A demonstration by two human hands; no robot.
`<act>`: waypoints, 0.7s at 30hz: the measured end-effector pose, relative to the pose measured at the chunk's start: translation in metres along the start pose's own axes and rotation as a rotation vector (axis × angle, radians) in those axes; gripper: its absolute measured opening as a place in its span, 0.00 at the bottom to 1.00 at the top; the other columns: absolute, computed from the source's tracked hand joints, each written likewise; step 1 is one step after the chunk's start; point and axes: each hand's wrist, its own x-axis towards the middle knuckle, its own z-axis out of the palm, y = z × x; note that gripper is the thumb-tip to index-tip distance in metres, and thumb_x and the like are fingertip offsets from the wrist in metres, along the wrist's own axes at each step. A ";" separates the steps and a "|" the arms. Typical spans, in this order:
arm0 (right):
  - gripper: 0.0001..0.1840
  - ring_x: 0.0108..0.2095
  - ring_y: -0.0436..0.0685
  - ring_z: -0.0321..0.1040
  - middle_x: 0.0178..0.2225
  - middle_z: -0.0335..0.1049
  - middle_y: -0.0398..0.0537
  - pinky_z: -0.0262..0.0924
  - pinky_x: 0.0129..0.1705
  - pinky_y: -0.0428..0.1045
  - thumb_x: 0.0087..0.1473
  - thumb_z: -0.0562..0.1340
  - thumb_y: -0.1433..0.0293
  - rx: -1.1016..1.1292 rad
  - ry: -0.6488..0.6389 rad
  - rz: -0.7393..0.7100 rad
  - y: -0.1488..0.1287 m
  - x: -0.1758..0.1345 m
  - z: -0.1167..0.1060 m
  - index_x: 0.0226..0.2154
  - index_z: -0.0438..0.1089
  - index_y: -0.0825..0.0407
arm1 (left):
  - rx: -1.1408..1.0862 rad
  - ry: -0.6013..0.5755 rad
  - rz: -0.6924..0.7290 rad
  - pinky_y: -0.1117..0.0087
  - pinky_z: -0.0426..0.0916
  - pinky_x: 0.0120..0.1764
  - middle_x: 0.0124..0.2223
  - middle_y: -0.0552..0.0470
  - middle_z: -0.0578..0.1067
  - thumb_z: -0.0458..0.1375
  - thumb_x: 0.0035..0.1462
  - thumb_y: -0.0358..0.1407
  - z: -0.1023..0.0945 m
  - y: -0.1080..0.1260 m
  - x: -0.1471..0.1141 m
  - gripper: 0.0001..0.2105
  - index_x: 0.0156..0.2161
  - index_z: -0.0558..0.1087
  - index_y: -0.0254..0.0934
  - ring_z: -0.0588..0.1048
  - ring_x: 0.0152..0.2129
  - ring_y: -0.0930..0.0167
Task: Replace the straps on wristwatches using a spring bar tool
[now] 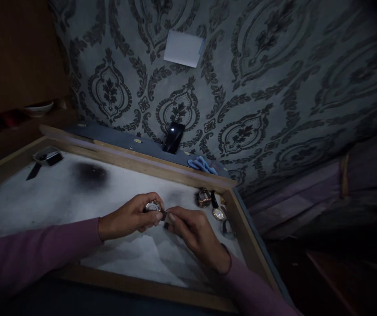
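A round wristwatch (153,206) with a pale dial and shiny rim is gripped in my left hand (132,217), the thumb and fingers closed around its case. Close beside it, my right hand (196,232) is closed in a pinch at the watch's right edge. A small thin piece (164,215) shows between the two hands; whether it is part of the strap or a tool, I cannot tell. Both hands are above the white lining (122,184) of a shallow wooden-framed tray (135,160).
Along the tray's right side lie a bundled watch (203,198), a gold-toned watch (219,213) and a dark-strapped watch (228,229). Another watch (48,156) sits far left. Behind the rim, a phone (174,138) leans on the wall near a blue cloth (202,164).
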 end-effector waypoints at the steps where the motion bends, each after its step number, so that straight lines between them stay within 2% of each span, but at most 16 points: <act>1: 0.16 0.23 0.49 0.66 0.23 0.69 0.45 0.56 0.26 0.42 0.64 0.52 0.70 -0.010 0.011 -0.010 0.000 0.000 0.001 0.29 0.70 0.55 | 0.002 -0.001 0.002 0.78 0.51 0.20 0.24 0.61 0.60 0.59 0.58 0.41 0.000 0.000 0.000 0.12 0.36 0.63 0.36 0.54 0.18 0.79; 9: 0.13 0.24 0.49 0.68 0.24 0.72 0.46 0.57 0.26 0.42 0.63 0.53 0.73 -0.083 0.081 -0.092 0.001 -0.003 0.003 0.32 0.71 0.55 | 0.006 0.018 0.007 0.77 0.50 0.20 0.24 0.61 0.60 0.59 0.57 0.41 0.002 0.003 0.000 0.12 0.36 0.63 0.36 0.55 0.18 0.79; 21: 0.13 0.25 0.51 0.69 0.26 0.73 0.47 0.59 0.28 0.44 0.64 0.52 0.72 -0.162 0.131 -0.152 0.000 -0.003 0.005 0.34 0.71 0.54 | -0.002 0.015 0.003 0.77 0.49 0.20 0.24 0.61 0.62 0.60 0.56 0.43 0.003 0.005 0.000 0.13 0.36 0.63 0.35 0.54 0.18 0.79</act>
